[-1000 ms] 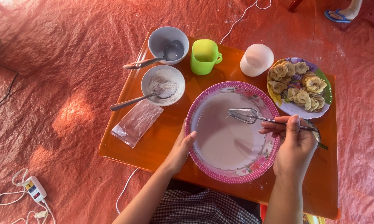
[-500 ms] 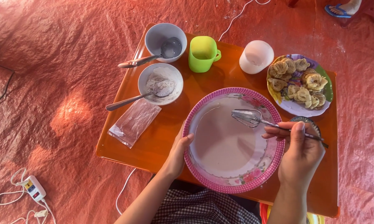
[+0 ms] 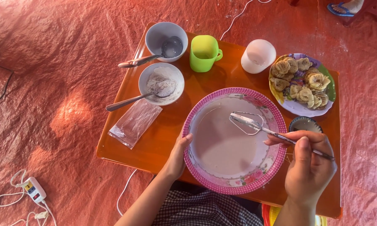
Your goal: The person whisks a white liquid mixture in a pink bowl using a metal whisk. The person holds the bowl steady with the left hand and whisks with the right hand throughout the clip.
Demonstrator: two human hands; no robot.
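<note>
Pink bowl holds batter (pale, thin).

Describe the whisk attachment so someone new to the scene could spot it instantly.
Start at the low orange table, then find the large pink-rimmed bowl of pale batter at its near edge. The metal beater hangs over the batter, its thin shaft held in the right hand. Unlike the spoons in the two small bowls, its head is an open wire loop.

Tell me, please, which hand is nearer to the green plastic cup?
Left. The left hand grips the pink-rimmed bowl below the green plastic cup; the right hand is farther right, holding the metal whisk.
</note>
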